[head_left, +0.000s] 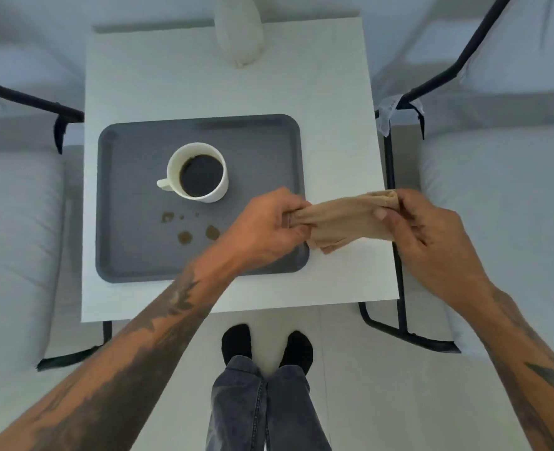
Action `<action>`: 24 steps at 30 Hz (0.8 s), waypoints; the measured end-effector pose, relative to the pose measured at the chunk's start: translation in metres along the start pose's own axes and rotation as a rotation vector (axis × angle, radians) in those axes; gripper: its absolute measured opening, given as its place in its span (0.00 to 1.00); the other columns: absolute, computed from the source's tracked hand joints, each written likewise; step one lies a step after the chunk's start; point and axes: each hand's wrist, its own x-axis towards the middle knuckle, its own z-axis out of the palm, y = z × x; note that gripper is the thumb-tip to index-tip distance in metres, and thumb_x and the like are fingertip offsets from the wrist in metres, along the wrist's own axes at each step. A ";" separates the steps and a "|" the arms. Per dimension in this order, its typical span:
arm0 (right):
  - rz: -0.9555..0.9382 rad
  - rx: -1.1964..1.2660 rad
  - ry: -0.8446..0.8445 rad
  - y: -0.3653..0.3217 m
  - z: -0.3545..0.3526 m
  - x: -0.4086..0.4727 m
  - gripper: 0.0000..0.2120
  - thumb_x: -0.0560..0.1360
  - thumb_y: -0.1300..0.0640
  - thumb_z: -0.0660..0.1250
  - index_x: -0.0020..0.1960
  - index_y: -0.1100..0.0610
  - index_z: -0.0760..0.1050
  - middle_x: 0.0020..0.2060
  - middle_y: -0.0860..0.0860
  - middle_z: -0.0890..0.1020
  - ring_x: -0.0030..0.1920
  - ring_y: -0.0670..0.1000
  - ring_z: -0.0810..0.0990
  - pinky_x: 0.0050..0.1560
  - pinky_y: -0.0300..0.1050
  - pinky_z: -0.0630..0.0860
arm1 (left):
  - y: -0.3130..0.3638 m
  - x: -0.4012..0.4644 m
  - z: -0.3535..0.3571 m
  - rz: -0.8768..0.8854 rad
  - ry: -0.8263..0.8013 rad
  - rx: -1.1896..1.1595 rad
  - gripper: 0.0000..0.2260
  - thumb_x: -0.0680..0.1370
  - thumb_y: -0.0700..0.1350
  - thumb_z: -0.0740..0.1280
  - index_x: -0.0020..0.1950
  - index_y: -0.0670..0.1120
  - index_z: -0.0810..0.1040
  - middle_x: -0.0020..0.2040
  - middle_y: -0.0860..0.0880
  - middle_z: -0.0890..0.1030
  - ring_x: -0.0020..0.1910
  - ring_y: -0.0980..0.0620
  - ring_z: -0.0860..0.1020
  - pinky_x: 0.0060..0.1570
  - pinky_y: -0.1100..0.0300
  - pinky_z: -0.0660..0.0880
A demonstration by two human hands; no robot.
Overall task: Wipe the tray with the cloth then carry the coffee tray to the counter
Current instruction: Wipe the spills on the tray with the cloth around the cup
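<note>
- Nearest: black socks (266, 348) and grey jeans (262, 408) on the pale floor, just short of the white worktop (171, 79).
- Left hand (266, 226) closed on the left end of a tan cloth (347, 219), hovering over the near right corner of the grey tray (132, 255).
- Right hand (428, 236) pinched shut on the cloth's right end, out past the tray, over the worktop's right edge.
- Cloth stretched between both hands, lower folds sagging just right of the tray; contact with the worktop unclear.
- Brown spill spots (191, 227) on the tray floor, left of the left hand, uncovered.
- Behind the spots, white mug (197, 172) of black coffee, handle pointing left.
- Farthest: pale rounded object (240, 30) at the worktop's back edge, blurred.
</note>
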 end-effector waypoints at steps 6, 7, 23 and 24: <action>-0.053 0.082 -0.101 -0.068 0.010 -0.044 0.10 0.79 0.51 0.60 0.57 0.46 0.76 0.48 0.41 0.82 0.48 0.43 0.80 0.40 0.27 0.72 | -0.016 -0.111 -0.018 -0.022 0.130 -0.286 0.06 0.78 0.43 0.72 0.49 0.55 0.82 0.45 0.58 0.84 0.48 0.58 0.81 0.50 0.70 0.74; -0.065 0.093 -0.112 -0.077 0.015 -0.047 0.09 0.80 0.52 0.60 0.57 0.45 0.76 0.49 0.40 0.82 0.48 0.43 0.80 0.40 0.29 0.72 | -0.020 -0.125 -0.021 -0.026 0.169 -0.311 0.06 0.78 0.43 0.72 0.50 0.55 0.82 0.45 0.58 0.84 0.49 0.58 0.82 0.51 0.69 0.75; 0.194 0.033 0.021 -0.084 0.219 0.059 0.06 0.79 0.56 0.66 0.52 0.58 0.76 0.44 0.47 0.77 0.41 0.46 0.74 0.42 0.28 0.70 | -0.159 -0.054 -0.087 -0.348 0.611 -0.055 0.22 0.79 0.52 0.70 0.71 0.47 0.72 0.63 0.48 0.78 0.57 0.51 0.78 0.52 0.60 0.76; 0.206 0.026 0.064 -0.084 0.225 0.061 0.07 0.78 0.56 0.66 0.54 0.59 0.74 0.47 0.48 0.75 0.44 0.47 0.74 0.44 0.32 0.72 | -0.159 -0.051 -0.083 -0.338 0.699 0.010 0.22 0.80 0.52 0.70 0.71 0.46 0.72 0.65 0.46 0.77 0.58 0.49 0.78 0.52 0.59 0.75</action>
